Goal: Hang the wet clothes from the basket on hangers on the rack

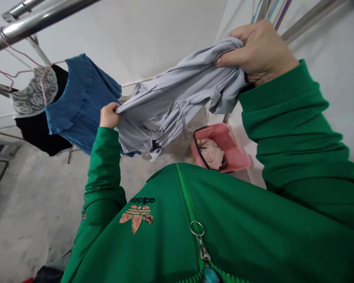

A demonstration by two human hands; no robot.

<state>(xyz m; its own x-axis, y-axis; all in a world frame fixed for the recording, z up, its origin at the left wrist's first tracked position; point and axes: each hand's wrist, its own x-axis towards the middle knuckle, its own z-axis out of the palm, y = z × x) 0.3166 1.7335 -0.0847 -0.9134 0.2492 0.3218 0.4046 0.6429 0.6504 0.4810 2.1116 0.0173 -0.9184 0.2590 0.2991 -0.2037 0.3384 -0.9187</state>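
A light grey garment (171, 102) is stretched between both hands at chest height. My left hand (108, 115) is closed on its lower left edge. My right hand (259, 51) is raised at the upper right and grips a bunched end of the same garment. Both arms wear green jacket sleeves. Below the garment a pink laundry basket (237, 151) stands on the floor with a pinkish cloth (212, 152) inside.
A metal rail (32, 21) crosses the top left. From it hang a blue top (79, 102) and a black garment with a lace collar (32, 98) on a pink hanger. Coloured hangers (271, 10) show at the top right. Grey concrete floor (23, 204) lies below.
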